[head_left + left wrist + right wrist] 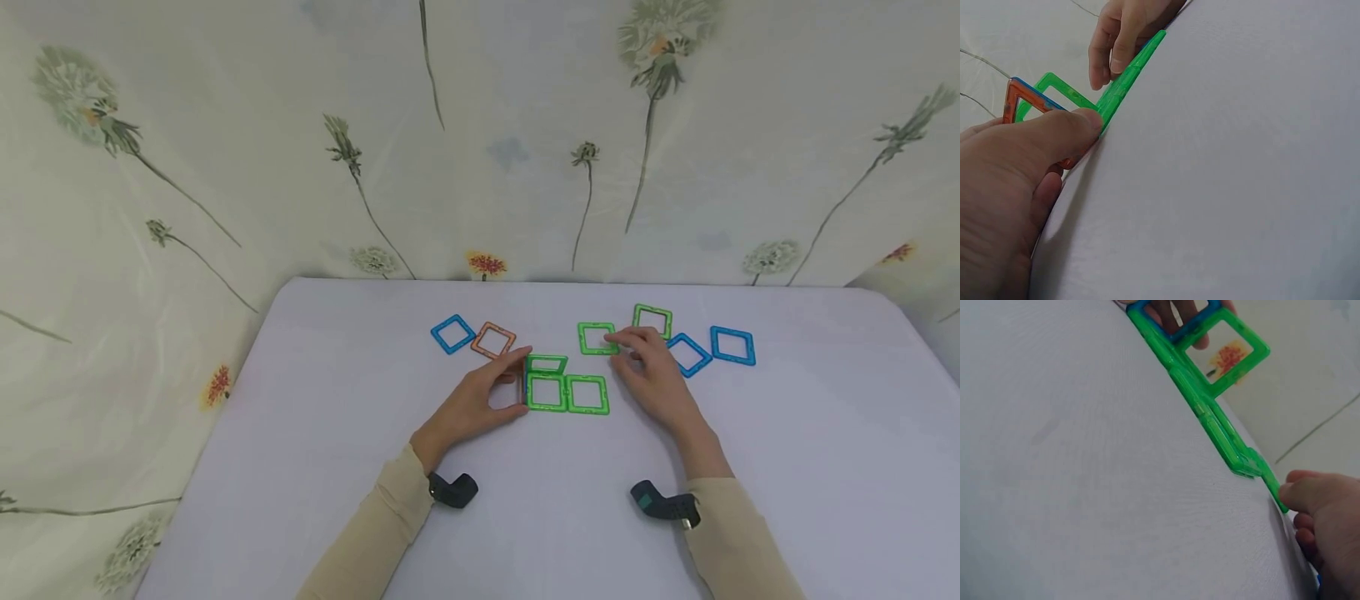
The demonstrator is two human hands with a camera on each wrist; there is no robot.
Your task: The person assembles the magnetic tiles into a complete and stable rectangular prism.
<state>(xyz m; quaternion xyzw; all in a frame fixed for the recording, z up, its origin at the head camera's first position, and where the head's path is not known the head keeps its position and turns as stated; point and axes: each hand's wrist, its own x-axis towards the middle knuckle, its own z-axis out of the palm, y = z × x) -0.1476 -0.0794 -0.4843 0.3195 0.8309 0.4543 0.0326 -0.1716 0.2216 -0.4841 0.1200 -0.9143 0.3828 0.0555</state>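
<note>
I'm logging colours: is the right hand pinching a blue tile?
No, the right wrist view shows the right hand pinching a green tile.

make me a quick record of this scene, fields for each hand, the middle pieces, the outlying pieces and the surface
left hand: holds upright orange frame, backed by upright blue frame
right hand: pinches edge of gripped green frame
middle, flat: two green frames side by side
middle, raised: standing green frame along the back
outlying left: blue square, orange square
outlying right: green square, two blue squares
surface: white tabletop
</note>
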